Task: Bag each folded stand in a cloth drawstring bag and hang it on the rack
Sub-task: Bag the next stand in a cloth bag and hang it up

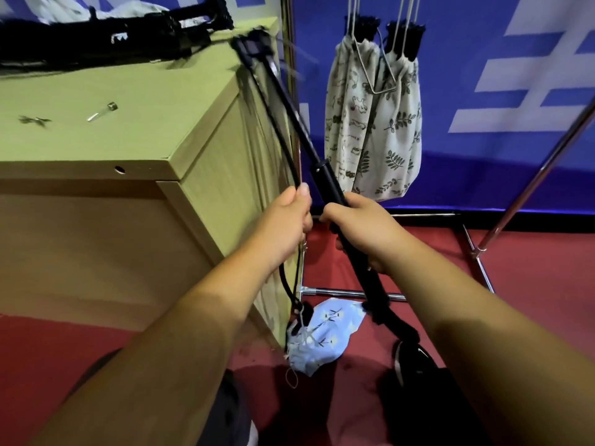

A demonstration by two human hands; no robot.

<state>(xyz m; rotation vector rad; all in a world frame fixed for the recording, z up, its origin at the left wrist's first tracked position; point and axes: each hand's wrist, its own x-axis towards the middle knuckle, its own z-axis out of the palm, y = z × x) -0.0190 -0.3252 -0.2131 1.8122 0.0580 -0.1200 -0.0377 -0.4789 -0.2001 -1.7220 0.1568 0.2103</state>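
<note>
Hung bags [373, 123] right of cabinet [128, 130]

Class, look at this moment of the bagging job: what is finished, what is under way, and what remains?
Done: two filled bags hang on the rack. Under way: left hand and right hand both grip a black stand, not yet bagged. Left: more stands lie on the cabinet; a blue bag lies on the floor.

Red carpet floor [531, 262] across the bottom & right. Blue wall banner [467, 75] w/ big white blocky shapes fills the back, running down to a black strip at floor level. Light wood cabinet [106, 220] stands at left, its side close to the banner; small round hole in its front edge. Lighting even, soft shadows on the carpet.
</note>
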